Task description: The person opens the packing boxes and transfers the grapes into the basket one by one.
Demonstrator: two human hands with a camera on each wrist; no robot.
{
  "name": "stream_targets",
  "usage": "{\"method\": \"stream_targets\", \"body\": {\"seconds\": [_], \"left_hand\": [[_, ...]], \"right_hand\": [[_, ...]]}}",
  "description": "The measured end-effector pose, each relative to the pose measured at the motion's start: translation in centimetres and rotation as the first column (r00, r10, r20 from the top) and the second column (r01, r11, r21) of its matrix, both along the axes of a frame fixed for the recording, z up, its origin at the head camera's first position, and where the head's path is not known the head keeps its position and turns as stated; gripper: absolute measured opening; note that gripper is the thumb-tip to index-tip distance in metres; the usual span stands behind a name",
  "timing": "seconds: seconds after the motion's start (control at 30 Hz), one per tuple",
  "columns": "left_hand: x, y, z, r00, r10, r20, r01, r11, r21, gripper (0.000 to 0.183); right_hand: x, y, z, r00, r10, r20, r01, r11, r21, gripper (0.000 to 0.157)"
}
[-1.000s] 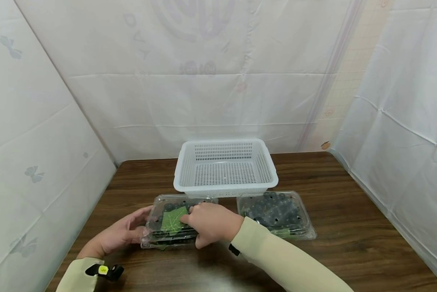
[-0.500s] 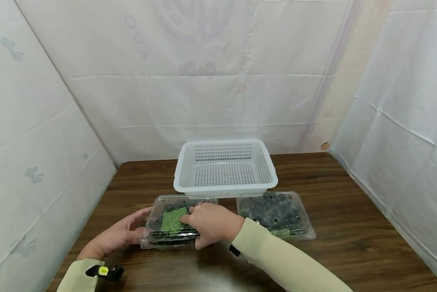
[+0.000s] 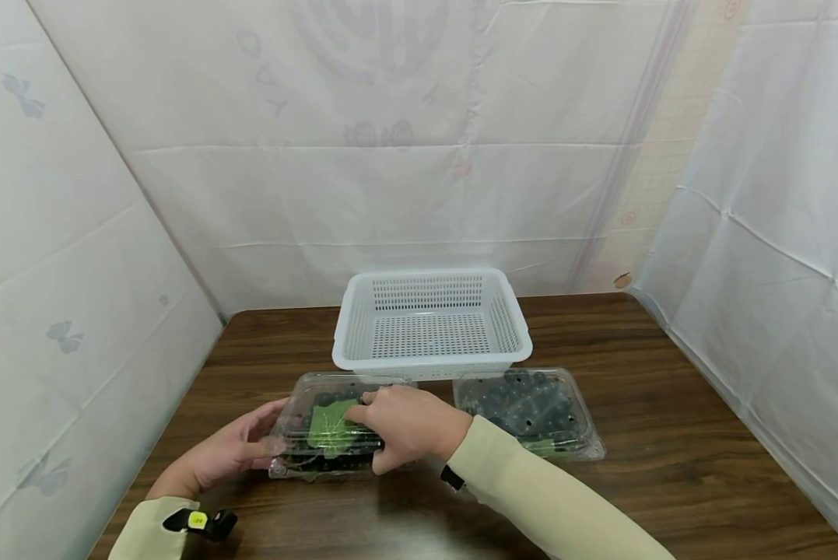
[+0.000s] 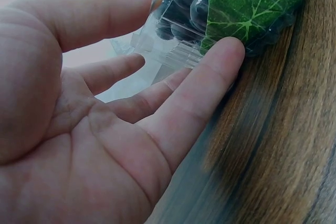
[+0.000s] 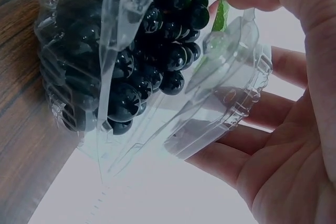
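Note:
A clear plastic fruit box (image 3: pixel 305 389) with dark grapes (image 5: pixel 173 53) in it rests on the wooden table at the front left. My left hand (image 3: pixel 226 447) is at the box's left end, its fingers fairly straight and touching the plastic. From the right, my right hand (image 3: pixel 415 426) reaches over the box and grips its lid (image 5: pixel 215 111). In the right wrist view the lid stands apart from the base (image 5: pixel 68 51), with grapes showing in the gap. A green leaf (image 3: pixel 331 426) shows at the box's top, and another leaf (image 4: pixel 252 14) appears low in the left wrist view.
Beside the right forearm lies a second clear box (image 3: pixel 527 404) of dark grapes. Behind both boxes is a white perforated basket (image 3: pixel 433 364) with nothing in it. White sheeting (image 3: pixel 419 194) rises along the table's back and sides.
My right hand and the lid have shifted very slightly. The left hand, the second box and the basket have stayed in place.

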State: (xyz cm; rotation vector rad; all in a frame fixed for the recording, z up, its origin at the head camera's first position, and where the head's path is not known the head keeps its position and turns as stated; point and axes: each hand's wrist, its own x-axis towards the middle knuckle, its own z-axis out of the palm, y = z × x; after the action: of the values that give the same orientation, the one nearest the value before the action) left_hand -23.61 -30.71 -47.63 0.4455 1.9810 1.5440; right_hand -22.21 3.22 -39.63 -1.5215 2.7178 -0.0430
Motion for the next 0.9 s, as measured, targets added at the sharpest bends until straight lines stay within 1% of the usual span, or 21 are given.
{"method": "stream_targets", "body": {"seconds": [0.2, 0.33, 0.47, 0.77, 0.9], "left_hand": [[-0.11, 0.04, 0.04, 1.000, 0.022, 0.001, -0.022, 0.999, -0.027, 0.087], [-0.08, 0.10, 0.08, 1.000, 0.029, 0.011, -0.029, 0.999, -0.024, 0.089], [-0.04, 0.11, 0.17, 1.000, 0.026, 0.013, -0.026, 0.999, -0.018, 0.088], [-0.11, 0.10, 0.39, 1.000, 0.022, 0.014, -0.022, 1.000, 0.004, 0.087], [-0.09, 0.12, 0.58, 1.000, 0.017, 0.020, -0.017, 1.000, 0.019, 0.086]], "right_hand": [[-0.19, 0.10, 0.14, 0.999, -0.003, 0.039, 0.004, 1.000, -0.023, 0.065], [-0.24, 0.11, 0.36, 0.999, 0.001, 0.039, -0.001, 1.000, -0.024, 0.066], [-0.31, 0.09, 0.47, 0.999, 0.012, 0.045, -0.010, 0.999, -0.032, 0.066], [-0.65, 0.16, 0.42, 0.995, -0.007, 0.099, 0.014, 0.998, -0.065, 0.068], [-0.73, 0.12, 0.44, 0.995, -0.006, 0.100, 0.013, 0.997, -0.074, 0.067]]}}
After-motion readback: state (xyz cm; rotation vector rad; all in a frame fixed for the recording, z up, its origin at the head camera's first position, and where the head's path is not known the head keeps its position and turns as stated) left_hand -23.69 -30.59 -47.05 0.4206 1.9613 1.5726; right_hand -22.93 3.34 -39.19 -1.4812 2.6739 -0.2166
